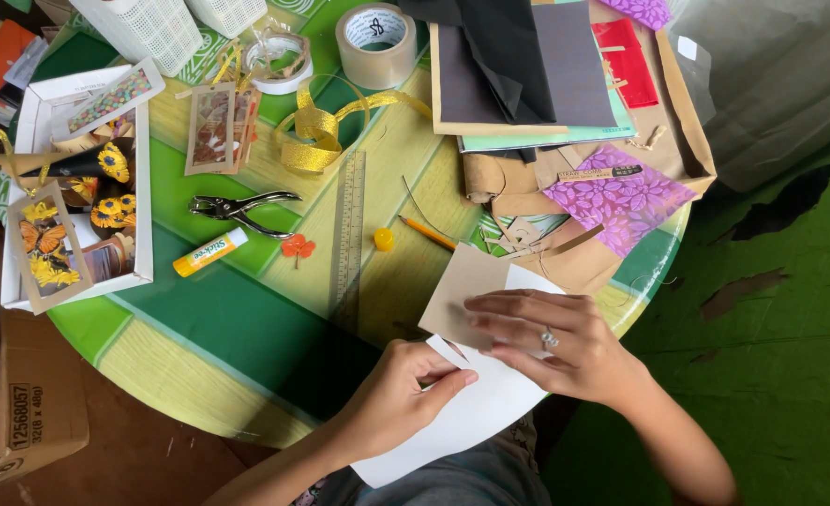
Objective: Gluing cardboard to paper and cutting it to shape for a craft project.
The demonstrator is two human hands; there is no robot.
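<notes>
At the near edge of the round table (246, 328), with its green and yellow stripes, the person works with two pieces of paper. The right hand (565, 342) lies flat, its fingers (499, 305) stretched out and close together, and presses on a tan card piece (462, 290) that sits on top of a white paper sheet (480, 403). The sheet hangs partly over the table edge toward the person's lap. The left hand (405, 389) pinches a corner of the white sheet between thumb and forefinger, just beside the tan card.

I think the step now is to line up the tan card with the white sheet, or to fold the white corner against it. The following move seems to need a steady right hand, so the card does not slide, and a careful pull from the left.

Further away on the table lie a clear ruler (347, 234), a glue stick (210, 253), a hole punch (241, 208), a yellow pencil (426, 232) and a roll of brown tape (375, 42), all well apart from the hands.
</notes>
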